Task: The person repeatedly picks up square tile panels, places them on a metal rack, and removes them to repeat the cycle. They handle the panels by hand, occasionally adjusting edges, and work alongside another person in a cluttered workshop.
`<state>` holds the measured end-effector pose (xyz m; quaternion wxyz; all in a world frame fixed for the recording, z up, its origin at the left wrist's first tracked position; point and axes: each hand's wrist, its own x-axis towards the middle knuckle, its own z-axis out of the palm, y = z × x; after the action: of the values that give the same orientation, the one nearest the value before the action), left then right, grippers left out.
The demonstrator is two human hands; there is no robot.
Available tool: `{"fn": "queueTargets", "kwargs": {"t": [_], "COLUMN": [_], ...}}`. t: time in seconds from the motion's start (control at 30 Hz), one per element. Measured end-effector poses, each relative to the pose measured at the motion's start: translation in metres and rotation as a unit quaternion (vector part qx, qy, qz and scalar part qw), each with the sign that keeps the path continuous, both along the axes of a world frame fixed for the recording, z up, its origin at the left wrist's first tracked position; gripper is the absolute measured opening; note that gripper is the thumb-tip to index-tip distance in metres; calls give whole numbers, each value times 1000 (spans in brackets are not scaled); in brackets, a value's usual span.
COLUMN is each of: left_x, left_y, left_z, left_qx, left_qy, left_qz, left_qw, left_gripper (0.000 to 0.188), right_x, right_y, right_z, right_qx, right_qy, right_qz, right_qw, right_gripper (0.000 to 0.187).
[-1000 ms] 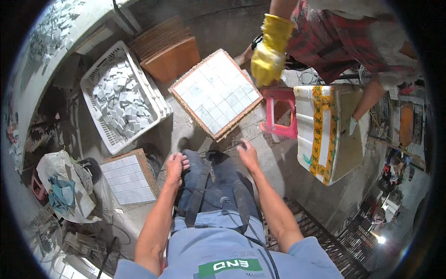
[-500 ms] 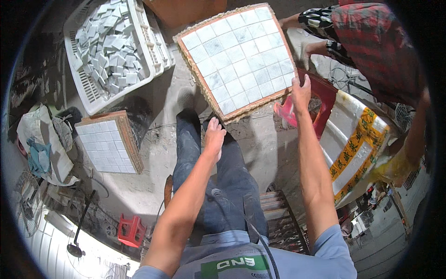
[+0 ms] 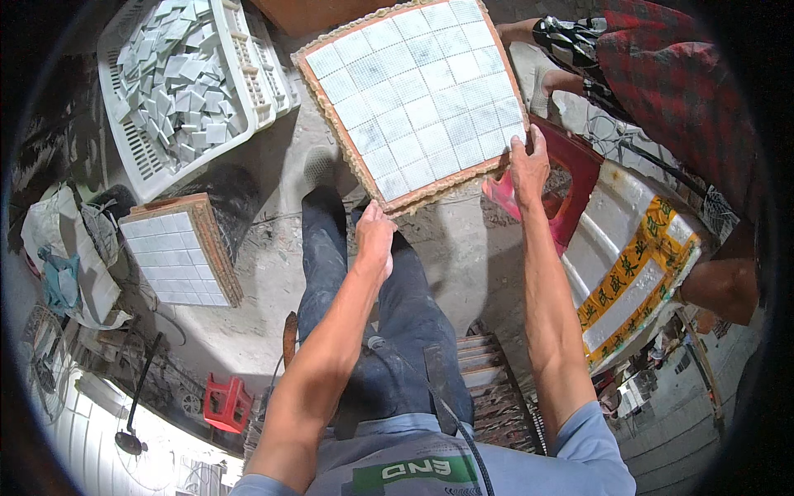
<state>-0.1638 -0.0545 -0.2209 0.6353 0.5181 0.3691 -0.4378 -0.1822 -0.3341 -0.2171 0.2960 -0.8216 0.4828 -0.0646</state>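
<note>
Ahead of me is a square tiled board (image 3: 430, 91), with white tiles in a grid and a tan, ragged rim. My left hand (image 3: 375, 240) is closed at its near left corner, fingertips pinching the edge. At the near right corner my right hand (image 3: 530, 171) holds the rim, thumb over the near edge and fingers along the right side; the undersides of its fingers are hidden. Left of my legs leans a stack of boards (image 3: 223, 256) with a white tiled face (image 3: 174, 260).
A white plastic basket (image 3: 240, 91) of loose square tiles (image 3: 186, 83) stands at far left. On the right are a red plastic stool (image 3: 571, 186), a white foam box (image 3: 608, 236) with yellow tape and another person's leg (image 3: 562, 80). A small red stool (image 3: 226, 403) is at lower left.
My left hand has come up against the board's near left corner. The right hand has settled closer onto the right corner. The whole view has shifted slightly, and the other person's arm at right has moved.
</note>
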Motion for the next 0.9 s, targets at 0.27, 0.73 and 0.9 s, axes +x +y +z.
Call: {"fn": "queueTargets", "kwargs": {"t": [0.27, 0.73, 0.9], "left_x": [-5, 49, 137], "left_y": [1, 32, 41], "left_z": [-14, 2, 12], "left_qx": [8, 141, 140], "left_qy": [-44, -109, -181], "left_qz": [7, -168, -48], "left_qw": [999, 970, 972], "left_gripper": [69, 46, 41], "right_x": [1, 38, 144], "right_y": [5, 11, 95], "right_z": [3, 49, 53], "right_qx": [11, -96, -48], "right_qy": [10, -19, -87], "right_qz": [-14, 212, 346], "right_qw": [1000, 972, 933], "right_gripper": [48, 46, 42]}}
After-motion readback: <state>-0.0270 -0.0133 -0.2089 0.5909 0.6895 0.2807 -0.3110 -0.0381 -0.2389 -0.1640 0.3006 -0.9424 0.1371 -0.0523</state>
